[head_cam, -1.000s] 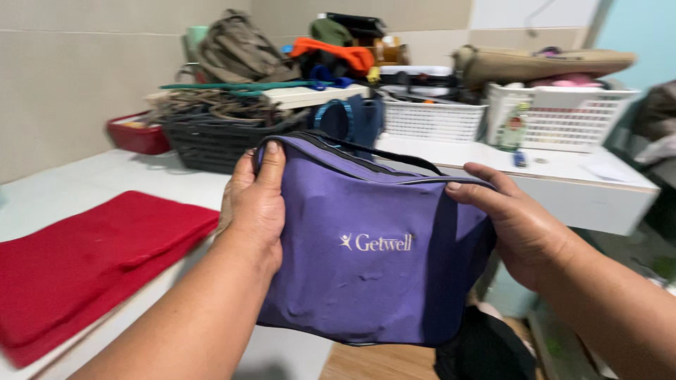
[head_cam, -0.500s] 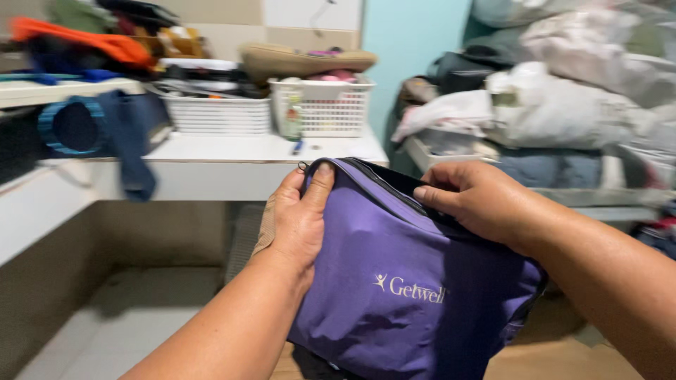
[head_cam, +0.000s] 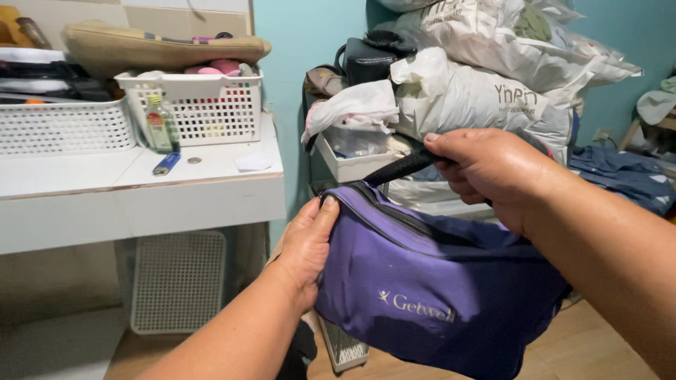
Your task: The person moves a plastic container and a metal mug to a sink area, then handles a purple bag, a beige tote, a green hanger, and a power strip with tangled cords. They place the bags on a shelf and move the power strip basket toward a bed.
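Note:
I hold a purple fabric bag (head_cam: 436,295) with a black zip along its top and pale lettering on its side. My left hand (head_cam: 306,246) pinches the bag's left upper corner, thumb on the front. My right hand (head_cam: 486,172) is closed around the bag's black strap (head_cam: 398,169), lifting it above the zip. The bag hangs in the air in front of me, tilted down to the right.
A white counter (head_cam: 141,190) at the left carries white plastic baskets (head_cam: 193,105), a small green bottle (head_cam: 160,127) and a blue lighter (head_cam: 167,164). A white mesh panel (head_cam: 176,281) stands under it. Filled white sacks (head_cam: 486,77) and bags pile against the teal wall.
My view has swung right, from the counter with the red cloth to the sack pile. My right hand has shifted from the bag's top edge to gripping its black strap.

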